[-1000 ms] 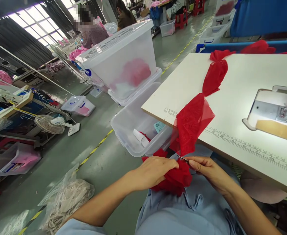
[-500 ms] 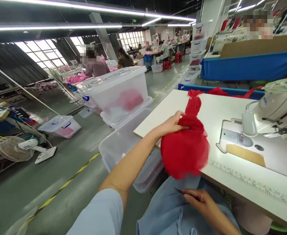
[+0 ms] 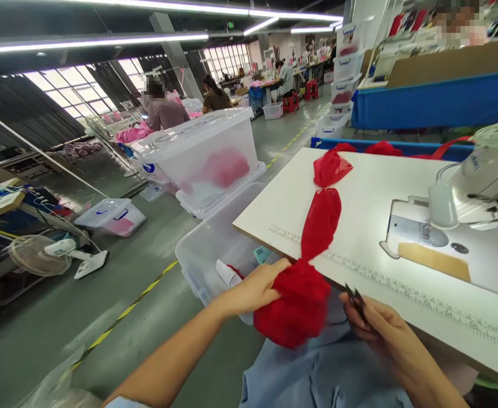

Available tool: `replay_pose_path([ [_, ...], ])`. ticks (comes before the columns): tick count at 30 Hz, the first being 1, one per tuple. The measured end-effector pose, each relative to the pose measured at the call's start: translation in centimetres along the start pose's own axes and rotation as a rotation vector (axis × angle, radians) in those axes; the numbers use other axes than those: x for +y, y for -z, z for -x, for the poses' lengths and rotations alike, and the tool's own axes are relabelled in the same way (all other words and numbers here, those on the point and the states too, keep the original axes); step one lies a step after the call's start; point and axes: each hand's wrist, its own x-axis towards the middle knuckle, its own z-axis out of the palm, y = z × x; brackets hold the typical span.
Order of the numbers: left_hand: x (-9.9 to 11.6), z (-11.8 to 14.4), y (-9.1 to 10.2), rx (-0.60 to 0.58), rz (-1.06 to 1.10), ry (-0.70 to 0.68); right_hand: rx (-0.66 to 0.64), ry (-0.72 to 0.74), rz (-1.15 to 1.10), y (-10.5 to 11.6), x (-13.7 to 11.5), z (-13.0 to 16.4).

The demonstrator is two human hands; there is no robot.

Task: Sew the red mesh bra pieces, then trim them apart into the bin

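While the left hand point(image 3: 253, 292) clenches a bunched red fabric point(image 3: 294, 303) over the lap, a strip of it runs up onto the white counter point(image 3: 372, 187) toward more red pieces near the far edge; the right hand point(image 3: 380, 328) sits just beside the bunch, fingers closed on small dark snips point(image 3: 355, 297); a sewing machine point(image 3: 482, 181) stands on the counter to the right; a clear bin point(image 3: 206, 255) rests on the floor below the counter's left edge.

Your left side open above the clear bin point(image 3: 198, 255) by the table edge, bare tabletop point(image 3: 372, 187) free between the red fabric point(image 3: 319, 224) and the sewing machine point(image 3: 482, 181), which blocks your right.
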Motion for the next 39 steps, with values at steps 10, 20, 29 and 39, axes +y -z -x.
replay_pose_path([
  [10, -1.8, 7.6, -3.3, -0.091, -0.013, 0.066, -0.154, -0.286, 0.136, -3.0, 4.1, -2.1],
  [20, -0.8, 7.8, -3.6, -0.196, -0.131, 0.07, -0.117, -0.243, 0.093, -4.9, 3.9, -2.2],
  [29, 4.1, -6.2, 5.4, 0.139, 0.01, -0.29, -0.092, -0.013, 0.346, -2.4, 5.4, -1.4],
  [39, 1.8, -13.0, 2.0, 0.203, -0.278, 0.267, -0.308, 0.146, 0.441, 2.1, 4.6, 1.0],
])
